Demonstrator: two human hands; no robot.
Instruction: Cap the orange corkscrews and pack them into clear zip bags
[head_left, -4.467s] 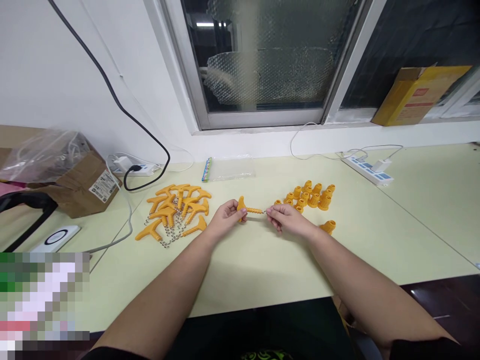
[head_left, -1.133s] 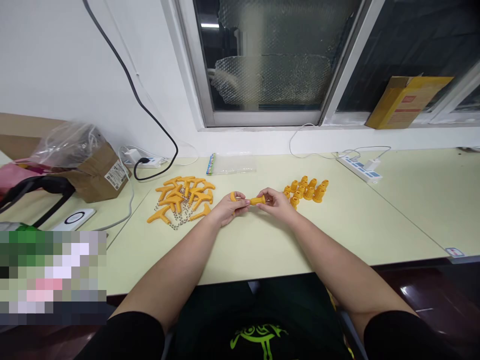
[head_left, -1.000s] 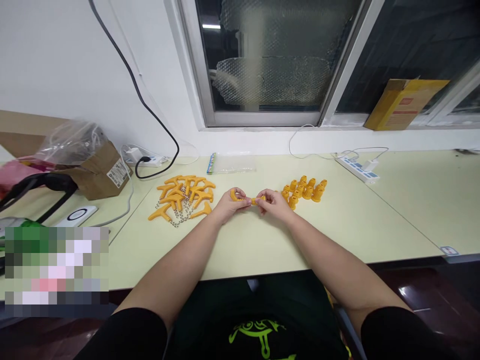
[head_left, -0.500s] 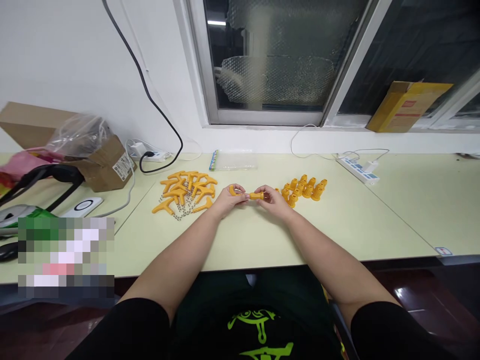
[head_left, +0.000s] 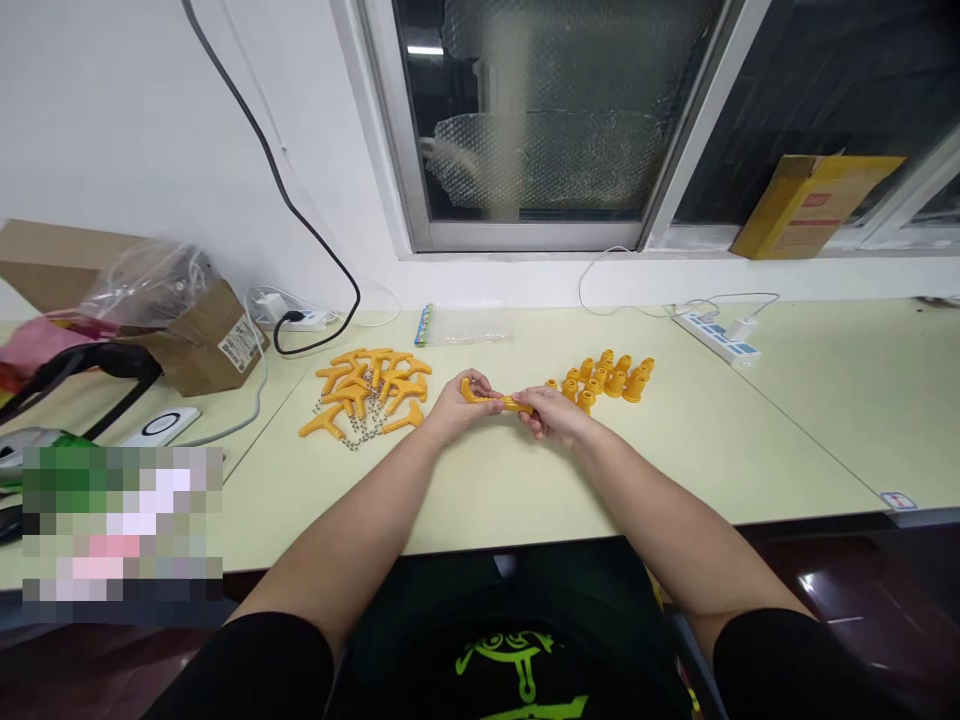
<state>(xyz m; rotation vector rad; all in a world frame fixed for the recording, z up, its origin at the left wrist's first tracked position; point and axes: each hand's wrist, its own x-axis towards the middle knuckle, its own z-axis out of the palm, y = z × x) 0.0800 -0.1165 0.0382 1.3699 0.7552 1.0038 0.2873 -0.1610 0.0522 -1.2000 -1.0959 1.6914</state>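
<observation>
My left hand [head_left: 454, 408] is closed on a yellow T-shaped handle [head_left: 470, 391], its curved crossbar showing above the fingers. My right hand [head_left: 559, 413] grips a yellow hollow sleeve [head_left: 513, 404] with thumb and fingers. The handle and the sleeve are in line and seem to meet between my hands; fingers cover the joint. To the left lies a pile of yellow T-shaped handles [head_left: 350, 388] with metal spiral ends. Several yellow flared sleeves [head_left: 616, 384] stand upright in a group just right of my right hand.
A clear plastic bag [head_left: 469, 324] lies near the wall. An open cardboard box [head_left: 196, 345], a white charging pad [head_left: 163, 427] and a grey cable sit at left. Power strips [head_left: 716, 338] rest at the back. A yellow carton [head_left: 817, 208] leans against the window.
My right hand has turned and now wraps over the sleeve from above. The handle and sleeve have dropped slightly toward me and tilted. The camera view has shifted slightly.
</observation>
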